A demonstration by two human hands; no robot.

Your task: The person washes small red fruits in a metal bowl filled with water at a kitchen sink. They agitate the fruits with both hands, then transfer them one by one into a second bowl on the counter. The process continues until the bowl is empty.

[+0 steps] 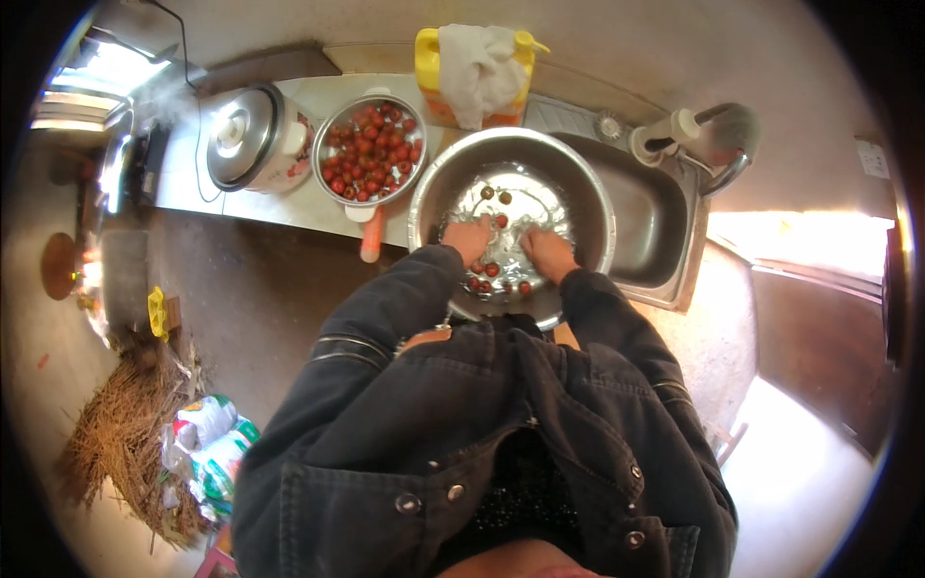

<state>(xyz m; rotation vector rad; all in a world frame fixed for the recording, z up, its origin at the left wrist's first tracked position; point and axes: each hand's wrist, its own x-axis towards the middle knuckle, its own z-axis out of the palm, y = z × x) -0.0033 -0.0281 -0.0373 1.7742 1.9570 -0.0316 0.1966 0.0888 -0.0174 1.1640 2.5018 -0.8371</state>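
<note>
A large stainless steel basin (601, 217) holds rippling water (538, 191) with several small red fruits, possibly hawthorns, scattered in it. My left hand (468, 240) reaches into its left side, close to one red fruit (501, 221) near the thumb. On the right side my right hand (551, 254) dips in, fingertips down in the water. Water and glare hide the fingers of both hands, so whether either grips a fruit is unclear. Two fruits (496, 196) lie beyond the hands; others (484, 269) lie nearer my body.
Left of the basin, a round pan (424, 137) holds many red fruits; an orange handle (371, 242) juts below it. An electric pot (242, 141) stands farther left. Behind is a yellow jug (428, 54) draped with a white cloth (480, 72). A sink (643, 209) and faucet (726, 177) lie right.
</note>
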